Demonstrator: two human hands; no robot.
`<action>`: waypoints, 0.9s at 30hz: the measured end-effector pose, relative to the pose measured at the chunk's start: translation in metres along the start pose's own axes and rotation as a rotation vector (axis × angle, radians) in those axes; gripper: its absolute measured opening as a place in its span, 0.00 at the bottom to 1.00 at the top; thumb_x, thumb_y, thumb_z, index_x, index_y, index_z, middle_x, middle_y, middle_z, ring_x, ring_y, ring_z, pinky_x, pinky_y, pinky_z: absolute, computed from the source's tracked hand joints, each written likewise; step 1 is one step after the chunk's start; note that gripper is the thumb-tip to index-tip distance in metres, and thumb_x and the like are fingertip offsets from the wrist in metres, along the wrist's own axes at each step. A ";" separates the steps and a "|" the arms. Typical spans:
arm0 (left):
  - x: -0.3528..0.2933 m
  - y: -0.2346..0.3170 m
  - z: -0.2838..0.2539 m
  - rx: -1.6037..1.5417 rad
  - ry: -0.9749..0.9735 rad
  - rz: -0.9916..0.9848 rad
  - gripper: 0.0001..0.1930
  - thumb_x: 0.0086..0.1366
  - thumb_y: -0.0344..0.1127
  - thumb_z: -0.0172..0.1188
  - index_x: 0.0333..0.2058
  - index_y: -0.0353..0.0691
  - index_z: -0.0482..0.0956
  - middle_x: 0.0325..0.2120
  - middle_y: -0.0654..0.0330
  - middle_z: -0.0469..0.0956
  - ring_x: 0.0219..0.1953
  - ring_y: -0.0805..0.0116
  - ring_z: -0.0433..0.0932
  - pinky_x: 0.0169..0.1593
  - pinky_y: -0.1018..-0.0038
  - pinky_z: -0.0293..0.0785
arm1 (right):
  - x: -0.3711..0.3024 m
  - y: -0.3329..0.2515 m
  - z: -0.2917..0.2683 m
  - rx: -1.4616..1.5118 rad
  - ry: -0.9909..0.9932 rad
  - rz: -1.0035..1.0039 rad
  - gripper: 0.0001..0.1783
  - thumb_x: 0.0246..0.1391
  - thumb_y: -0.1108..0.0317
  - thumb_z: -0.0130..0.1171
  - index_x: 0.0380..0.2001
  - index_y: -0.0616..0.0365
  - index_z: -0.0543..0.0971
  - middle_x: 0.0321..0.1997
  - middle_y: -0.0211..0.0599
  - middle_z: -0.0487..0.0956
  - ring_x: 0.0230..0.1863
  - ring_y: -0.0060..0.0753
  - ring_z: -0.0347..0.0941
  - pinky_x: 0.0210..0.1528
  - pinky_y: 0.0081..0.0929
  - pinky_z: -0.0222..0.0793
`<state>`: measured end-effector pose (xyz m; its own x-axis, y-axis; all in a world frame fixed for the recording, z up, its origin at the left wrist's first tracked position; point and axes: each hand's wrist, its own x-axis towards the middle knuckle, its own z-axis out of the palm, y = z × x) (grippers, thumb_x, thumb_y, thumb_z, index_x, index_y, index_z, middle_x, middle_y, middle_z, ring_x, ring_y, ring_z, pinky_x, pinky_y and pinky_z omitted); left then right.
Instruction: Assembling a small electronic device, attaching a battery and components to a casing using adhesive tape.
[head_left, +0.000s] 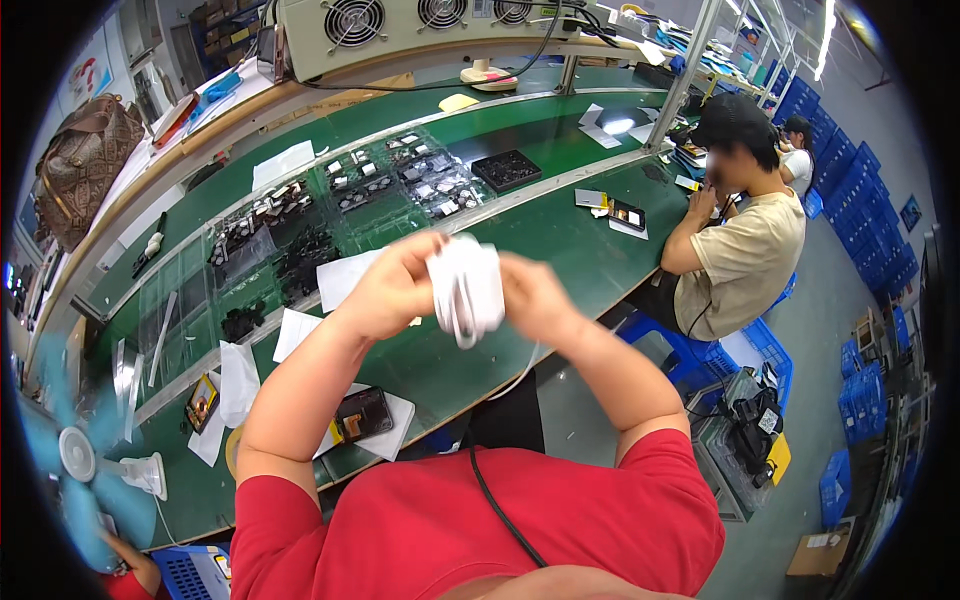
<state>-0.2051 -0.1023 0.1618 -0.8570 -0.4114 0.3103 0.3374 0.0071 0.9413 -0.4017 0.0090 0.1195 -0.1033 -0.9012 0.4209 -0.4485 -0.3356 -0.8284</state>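
Observation:
Between my hands, raised over the green bench, is a white bundle (pixel 466 292) with loop-like folds; motion blur hides its exact kind. My left hand (pixel 398 290) closes on its left side, thumb and fingers pressed to it. On the opposite side my right hand (pixel 535 298) grips the bundle too, partly smeared and with its fingertips hidden behind it. A thin white cord (pixel 522 378) hangs below my right hand past the bench edge. Below my left forearm, a black device with an open casing (pixel 364 415) lies on white paper at the bench edge.
Clear trays of small parts (pixel 430 175) and black pieces (pixel 305 262) fill the bench's middle. A black tray (pixel 506 170) sits farther right. A blue fan (pixel 78 455) stands at the left. A co-worker (pixel 745 220) sits at the right, beside a blue crate (pixel 765 350).

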 end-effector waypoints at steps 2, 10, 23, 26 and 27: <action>0.019 0.005 -0.007 -0.066 0.224 0.082 0.13 0.66 0.29 0.63 0.49 0.37 0.77 0.41 0.62 0.83 0.42 0.73 0.82 0.48 0.74 0.78 | -0.018 -0.022 0.012 -0.149 -0.253 0.049 0.12 0.67 0.62 0.57 0.36 0.61 0.73 0.33 0.54 0.81 0.40 0.64 0.79 0.41 0.49 0.74; 0.012 0.020 0.004 0.195 -0.289 -0.240 0.17 0.61 0.31 0.69 0.48 0.35 0.78 0.37 0.68 0.80 0.40 0.78 0.78 0.47 0.77 0.76 | 0.009 -0.078 -0.057 -0.143 0.085 -0.118 0.08 0.64 0.68 0.62 0.35 0.63 0.79 0.27 0.42 0.78 0.28 0.27 0.75 0.31 0.29 0.72; 0.024 0.032 0.025 0.390 -0.374 -0.185 0.13 0.62 0.28 0.66 0.45 0.35 0.78 0.36 0.68 0.79 0.40 0.79 0.78 0.44 0.75 0.77 | 0.003 -0.071 -0.073 0.015 0.040 -0.152 0.08 0.60 0.70 0.66 0.38 0.64 0.80 0.30 0.36 0.81 0.30 0.26 0.77 0.33 0.25 0.73; 0.035 0.017 0.029 0.083 -0.180 0.031 0.18 0.63 0.26 0.67 0.51 0.36 0.75 0.45 0.66 0.78 0.47 0.78 0.77 0.53 0.75 0.75 | 0.009 -0.035 -0.042 0.179 0.182 -0.234 0.09 0.68 0.73 0.56 0.45 0.64 0.82 0.40 0.34 0.81 0.42 0.22 0.77 0.46 0.21 0.73; 0.039 0.009 0.030 0.010 -0.039 0.087 0.18 0.63 0.25 0.66 0.51 0.36 0.75 0.45 0.65 0.78 0.47 0.77 0.77 0.53 0.73 0.75 | 0.010 -0.027 -0.029 0.313 0.192 -0.222 0.15 0.71 0.72 0.50 0.55 0.63 0.79 0.49 0.37 0.80 0.50 0.24 0.76 0.54 0.23 0.72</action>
<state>-0.2470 -0.0905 0.1867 -0.8390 -0.3733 0.3958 0.4076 0.0506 0.9117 -0.4165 0.0171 0.1566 -0.2113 -0.7400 0.6385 -0.1901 -0.6097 -0.7695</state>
